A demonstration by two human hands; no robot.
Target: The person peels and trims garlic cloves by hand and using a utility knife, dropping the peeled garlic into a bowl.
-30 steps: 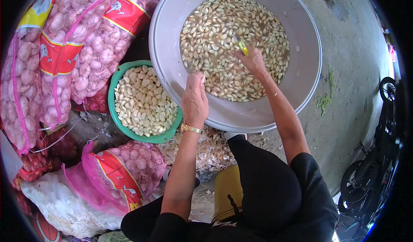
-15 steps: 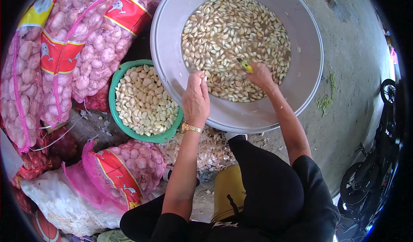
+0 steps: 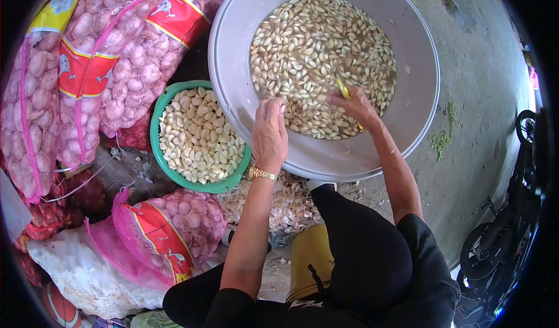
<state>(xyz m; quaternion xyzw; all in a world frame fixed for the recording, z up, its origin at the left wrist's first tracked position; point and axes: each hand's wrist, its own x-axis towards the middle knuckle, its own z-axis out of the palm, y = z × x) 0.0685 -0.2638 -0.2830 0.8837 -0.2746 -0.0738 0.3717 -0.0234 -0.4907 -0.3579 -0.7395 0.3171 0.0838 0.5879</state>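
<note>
A large grey basin point(image 3: 416, 89) holds many garlic cloves point(image 3: 314, 42) in cloudy water. My right hand point(image 3: 362, 108) is over the cloves, closed around a small yellow-handled knife point(image 3: 345, 90). Its blade points up and away, and the thumb and fingertips are smeared by motion close to the water. My left hand point(image 3: 269, 138), a gold watch point(image 3: 263, 173) on its wrist, is at the basin's near left side with fingers bent together. Whatever its fingertips hold, if anything, cannot be made out. Left of the basin, a green basin point(image 3: 156, 133) contains peeled garlic cloves point(image 3: 201, 136).
Mesh sacks of garlic bulbs point(image 3: 131, 66) are stacked at the left. An opened pink mesh sack point(image 3: 192, 211) lies nearer, beside a white sack point(image 3: 87, 275). Garlic skins point(image 3: 291, 203) litter the floor before a yellow bucket point(image 3: 308, 252). A motorcycle point(image 3: 501, 223) stands at right.
My right hand has shifted slightly right and closer, tilting the knife more upright. The clove seen earlier at my left fingertips no longer shows clearly. The view has moved slightly.
</note>
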